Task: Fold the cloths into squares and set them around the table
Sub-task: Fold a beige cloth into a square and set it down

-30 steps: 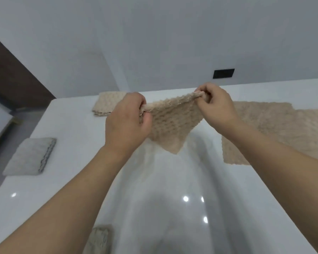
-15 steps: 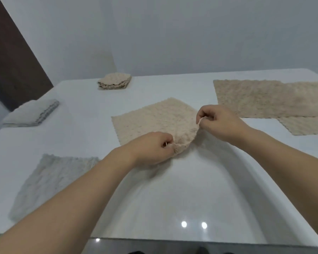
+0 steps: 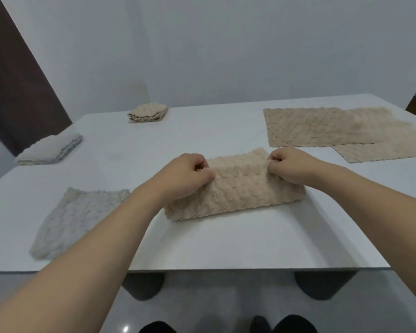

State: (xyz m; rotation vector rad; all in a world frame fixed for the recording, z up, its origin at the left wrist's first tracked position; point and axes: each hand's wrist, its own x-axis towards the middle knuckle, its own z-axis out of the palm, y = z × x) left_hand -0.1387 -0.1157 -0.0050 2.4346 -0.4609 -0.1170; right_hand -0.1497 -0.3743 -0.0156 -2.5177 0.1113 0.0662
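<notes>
A beige textured cloth (image 3: 235, 188) lies doubled over on the white table (image 3: 226, 239) in front of me, its fold toward the near edge. My left hand (image 3: 185, 174) pinches its upper left corner. At the upper right corner my right hand (image 3: 288, 167) pinches the cloth too. Both fists are closed on the cloth's top layer, held a little above the layer beneath.
A grey cloth (image 3: 77, 219) lies flat at the near left. A folded grey cloth (image 3: 51, 150) sits at the left edge and a folded beige one (image 3: 148, 113) at the far side. Two beige cloths (image 3: 322, 127) are spread overlapping at the right.
The cloth came down from the air onto the table. My hands then carried its near edge away from me, doubling it over into a long rectangle.
</notes>
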